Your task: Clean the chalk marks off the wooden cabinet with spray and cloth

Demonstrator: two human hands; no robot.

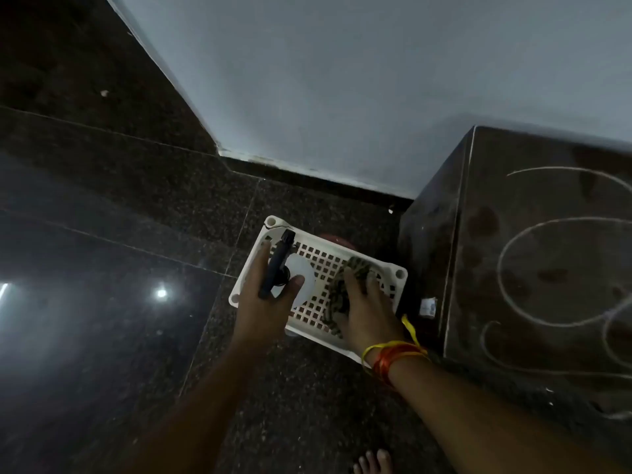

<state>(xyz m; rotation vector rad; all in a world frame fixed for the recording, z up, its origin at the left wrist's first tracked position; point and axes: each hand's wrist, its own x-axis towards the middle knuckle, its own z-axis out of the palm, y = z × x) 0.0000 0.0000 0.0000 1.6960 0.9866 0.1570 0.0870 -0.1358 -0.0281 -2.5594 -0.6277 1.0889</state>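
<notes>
While chalk marks cover cabinet at right, cleaning not begun: left hand closing round spray bottle, right hand pressed on cloth in basket.

Dark floor: white tray, seemingly wooden cabinet.

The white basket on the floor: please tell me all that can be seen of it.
The white basket is a shallow rectangular tray, plastic by its look, with a grid of square holes in its bottom and round sockets at its corners. It sits flat on the dark floor beside the chalk-marked cabinet. It holds a spray bottle, which the left hand grasps, and a patterned cloth, on which the right hand presses.
</notes>
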